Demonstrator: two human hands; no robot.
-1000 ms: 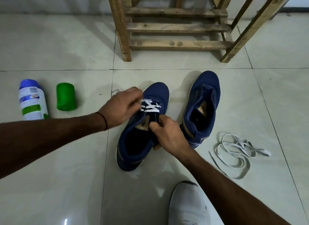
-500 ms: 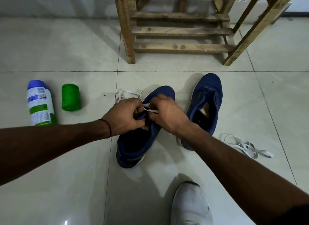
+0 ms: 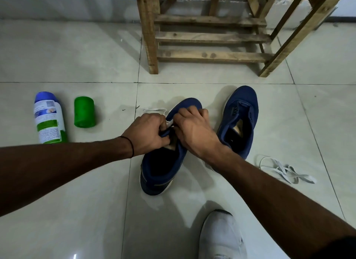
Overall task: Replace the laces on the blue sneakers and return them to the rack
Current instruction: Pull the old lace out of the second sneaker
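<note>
step: lacing first blue sneaker point(image 3: 161, 174), floor centre | left hand point(image 3: 148, 135) grip closed on its upper | right hand point(image 3: 194, 131) grip pinches white lace point(image 3: 154, 110) | next, likely: pull lace through eyelet, cross over | second sneaker point(image 3: 240, 123) unlaced, 2 o'clock | rack point(image 3: 212, 54) 12 o'clock

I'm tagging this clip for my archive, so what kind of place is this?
Probably an indoor entryway or utility corner of a home, though I can't be sure: glossy pale floor tiles, a rough wooden rack standing by a scuffed wall, and blue sneakers with loose laces on the floor.
</note>
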